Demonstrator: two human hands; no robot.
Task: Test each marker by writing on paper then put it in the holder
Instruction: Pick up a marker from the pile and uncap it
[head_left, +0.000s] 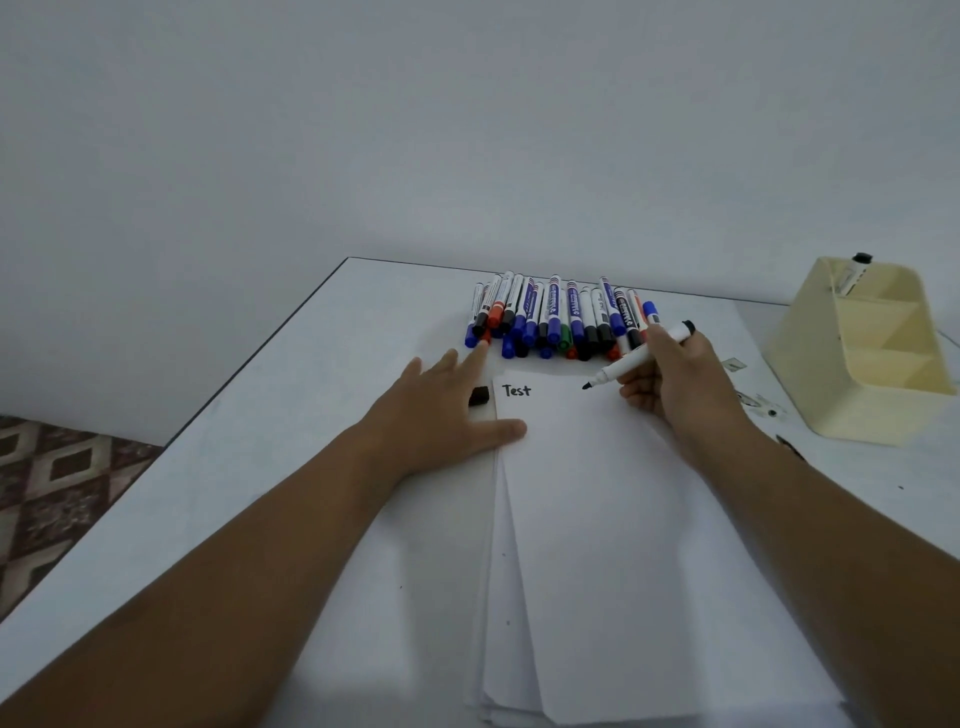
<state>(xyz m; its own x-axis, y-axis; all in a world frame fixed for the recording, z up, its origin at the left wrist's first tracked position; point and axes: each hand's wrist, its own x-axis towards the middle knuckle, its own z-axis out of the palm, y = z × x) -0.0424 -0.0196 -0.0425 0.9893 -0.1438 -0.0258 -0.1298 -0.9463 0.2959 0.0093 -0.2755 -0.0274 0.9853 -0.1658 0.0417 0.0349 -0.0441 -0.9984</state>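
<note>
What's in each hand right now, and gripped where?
Right hand holds the uncapped black marker by mid-barrel, tip above the paper. Left hand holds nothing; it rests flat at the paper's edge beside the black cap.

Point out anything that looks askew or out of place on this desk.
The paper stack is fanned unevenly, lower sheets poking out at the left edge. A loose black cap lies beside it, near the left hand.

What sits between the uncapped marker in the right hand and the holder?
Nothing visible. The right hand holds the black marker above the paper; the table toward the cream holder is bare apart from small scraps. Its loose cap lies by the left hand.
</note>
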